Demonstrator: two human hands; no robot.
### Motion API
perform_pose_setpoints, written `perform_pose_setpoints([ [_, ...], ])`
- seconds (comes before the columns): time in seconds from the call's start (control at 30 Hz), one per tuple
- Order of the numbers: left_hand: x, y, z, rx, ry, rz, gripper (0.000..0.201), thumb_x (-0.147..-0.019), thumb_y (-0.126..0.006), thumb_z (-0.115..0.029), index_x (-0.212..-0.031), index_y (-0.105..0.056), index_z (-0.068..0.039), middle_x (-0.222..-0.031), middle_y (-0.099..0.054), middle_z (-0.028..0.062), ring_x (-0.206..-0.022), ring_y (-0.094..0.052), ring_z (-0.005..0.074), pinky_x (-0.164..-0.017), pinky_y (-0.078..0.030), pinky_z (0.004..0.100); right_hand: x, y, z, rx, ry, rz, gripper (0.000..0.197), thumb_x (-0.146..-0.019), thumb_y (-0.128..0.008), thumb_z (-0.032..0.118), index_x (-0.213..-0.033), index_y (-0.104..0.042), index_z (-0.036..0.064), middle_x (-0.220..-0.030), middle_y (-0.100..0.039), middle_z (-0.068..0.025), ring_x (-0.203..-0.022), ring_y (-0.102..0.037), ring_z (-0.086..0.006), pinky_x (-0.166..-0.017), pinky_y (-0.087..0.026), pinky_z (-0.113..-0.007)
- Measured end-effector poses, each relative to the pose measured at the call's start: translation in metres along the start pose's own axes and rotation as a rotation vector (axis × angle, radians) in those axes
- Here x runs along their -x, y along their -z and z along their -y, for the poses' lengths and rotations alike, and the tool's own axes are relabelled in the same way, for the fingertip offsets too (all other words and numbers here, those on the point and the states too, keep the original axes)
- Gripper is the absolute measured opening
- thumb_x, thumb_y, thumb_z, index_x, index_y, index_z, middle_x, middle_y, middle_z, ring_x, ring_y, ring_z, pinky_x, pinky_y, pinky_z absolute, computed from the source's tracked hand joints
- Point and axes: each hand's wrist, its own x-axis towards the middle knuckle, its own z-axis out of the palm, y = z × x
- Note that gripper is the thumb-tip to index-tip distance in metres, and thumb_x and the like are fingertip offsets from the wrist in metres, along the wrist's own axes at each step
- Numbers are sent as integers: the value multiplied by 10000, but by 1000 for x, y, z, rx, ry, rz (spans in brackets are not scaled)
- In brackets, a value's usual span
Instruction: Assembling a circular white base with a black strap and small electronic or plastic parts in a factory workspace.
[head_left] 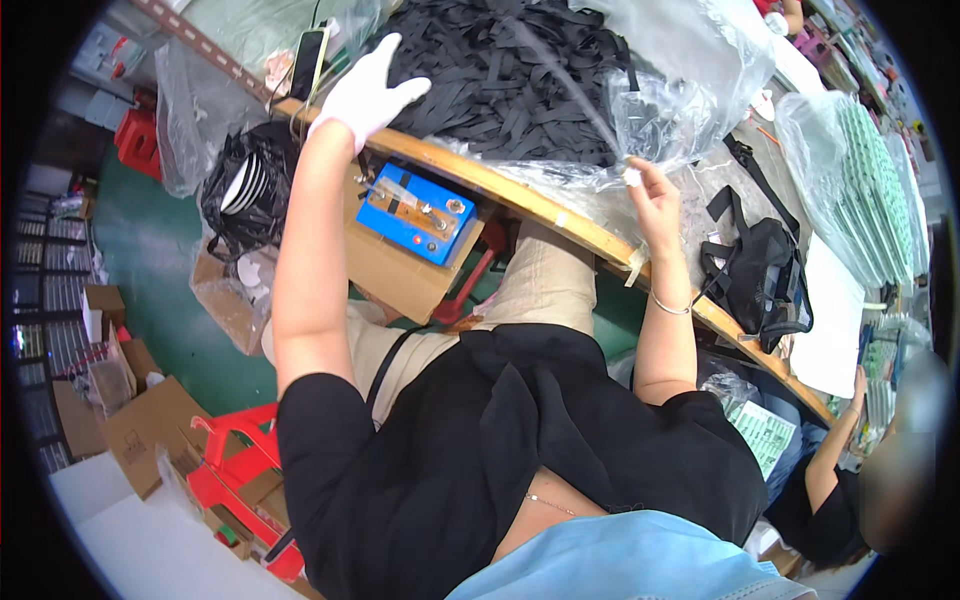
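My left hand (368, 95), in a white glove, is raised at the table edge with thumb and fingers spread, holding nothing. It is beside a heap of short black straps (500, 85) lying on clear plastic. My right hand (655, 200) is ungloved apart from something white at the fingertips. Its thumb and fingers pinch the near end of a long, greyish strip (572, 90), blurred by motion, which stretches back over the heap. A phone (309, 62) lies just left of my left hand.
Below the table's wooden edge (480, 178), a blue box-shaped device (417, 214) rests on cardboard. To the right lie a black strappy bag (760, 270) and plastic-wrapped green sheets (865, 190). A red stool (235, 460) and cartons (150, 435) stand behind on the left. Another person (835, 490) sits at right.
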Motion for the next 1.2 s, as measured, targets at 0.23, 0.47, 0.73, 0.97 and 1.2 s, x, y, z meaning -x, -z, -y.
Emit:
perform_pose_setpoints([
  [0.23,102,0,42,532,173,-319,376,-892,-580,-76,-1247,-508,29,-1234,-557,135,-1130,-529,189,-998,-382,298,7,-4,29,364,-101,139,290,-824,-659,140,-1055,-618,-31,-682,-477,64,-618,-402,-23,-539,-324,-192],
  [0.47,257,-3,120,231,486,-597,302,-926,-532,-155,-1130,-579,64,-1125,-622,137,-1037,-574,204,-938,-424,308,-17,22,24,257,-104,-232,319,-911,-513,275,-1054,-619,10,-603,-551,-62,-561,-529,-110,-551,-421,-268],
  [0.73,308,-31,131,188,624,-694,289,-926,-524,-178,-1085,-601,51,-1090,-626,147,-1007,-578,237,-907,-433,332,-62,9,2,675,-321,-67,439,-927,-424,359,-799,-593,-25,-597,-586,-87,-473,-572,-193,-503,-461,-343],
  [0.97,299,-49,130,-150,526,-663,240,-890,-557,-190,-996,-649,5,-993,-607,143,-971,-550,279,-868,-436,376,-72,-43,67,561,-174,234,426,-928,-423,343,-792,-581,-29,-600,-583,-88,-470,-545,-182,-482,-447,-330],
  [1.2,294,-50,127,-182,494,-665,213,-873,-575,-173,-969,-654,0,-972,-605,134,-932,-562,267,-832,-449,372,-98,-31,37,656,-193,-76,463,-917,-393,372,-885,-618,-31,-824,-620,-241,-822,-602,-385,-754,-461,-437],
])
